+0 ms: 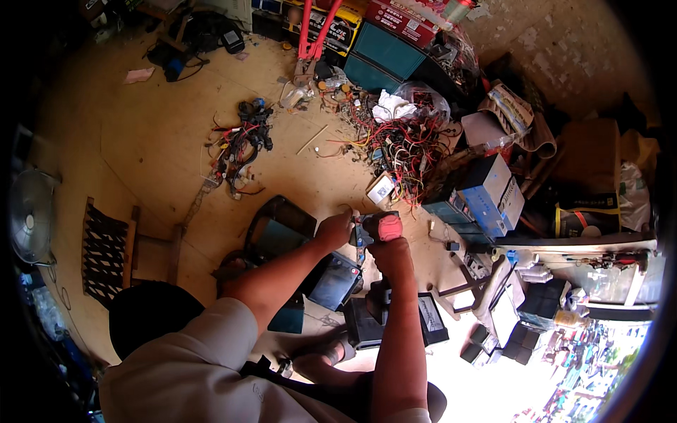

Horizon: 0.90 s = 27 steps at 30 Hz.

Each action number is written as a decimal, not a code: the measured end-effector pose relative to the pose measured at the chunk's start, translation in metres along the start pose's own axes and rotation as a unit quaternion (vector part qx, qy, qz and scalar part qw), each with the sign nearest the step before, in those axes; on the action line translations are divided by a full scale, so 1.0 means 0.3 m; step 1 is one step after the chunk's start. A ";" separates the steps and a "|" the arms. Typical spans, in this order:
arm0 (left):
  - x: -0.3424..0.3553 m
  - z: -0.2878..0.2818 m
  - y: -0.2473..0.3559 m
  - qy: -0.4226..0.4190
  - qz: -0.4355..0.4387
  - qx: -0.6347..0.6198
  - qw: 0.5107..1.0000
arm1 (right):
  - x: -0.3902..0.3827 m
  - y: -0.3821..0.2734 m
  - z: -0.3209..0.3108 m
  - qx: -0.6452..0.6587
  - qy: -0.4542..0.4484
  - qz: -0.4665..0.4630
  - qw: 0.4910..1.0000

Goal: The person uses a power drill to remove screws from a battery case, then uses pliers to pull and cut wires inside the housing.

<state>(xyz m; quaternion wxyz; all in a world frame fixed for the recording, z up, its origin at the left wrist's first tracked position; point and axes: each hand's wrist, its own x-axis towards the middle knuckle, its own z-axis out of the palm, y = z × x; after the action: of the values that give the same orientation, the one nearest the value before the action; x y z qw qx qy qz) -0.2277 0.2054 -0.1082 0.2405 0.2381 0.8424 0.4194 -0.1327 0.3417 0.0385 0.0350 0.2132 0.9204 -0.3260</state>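
My right hand [391, 257] is closed round a red-and-black power tool [390, 226], held upright in front of me. My left hand [335, 229] is closed at the front of the tool, on a small piece I cannot make out. Below both hands lies a battery [333, 280] with a blue-grey top, beside a larger black battery [430, 317] under my right arm. An open black case [278, 218], teal inside, is just left of my left hand. My forearms partly hide the items beneath them.
A tangled wire heap [412, 158] and smaller cable bundle [243, 148] lie ahead. Boxes [490, 194] and a shelf edge [578, 245] line the right. Long red-handled cutters [305, 42] stand at the back. A wooden slatted chair [106, 250] and a fan [32, 218] are left.
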 end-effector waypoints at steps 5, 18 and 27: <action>0.000 0.020 0.008 0.008 0.019 -0.002 1.000 | -0.006 -0.033 -0.007 -0.032 -0.025 0.045 0.998; -0.014 0.059 0.036 0.089 0.020 0.054 0.994 | -0.057 0.001 0.012 0.109 0.004 0.036 0.993; -0.010 0.071 0.050 0.090 0.033 0.088 0.991 | -0.100 0.020 0.039 0.057 0.025 0.112 0.992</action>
<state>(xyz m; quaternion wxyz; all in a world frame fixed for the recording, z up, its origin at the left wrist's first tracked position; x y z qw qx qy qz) -0.2095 0.2242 -0.1065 0.1279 0.2476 0.8858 0.3710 -0.1040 0.3276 0.0319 0.0354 0.3246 0.8711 -0.3669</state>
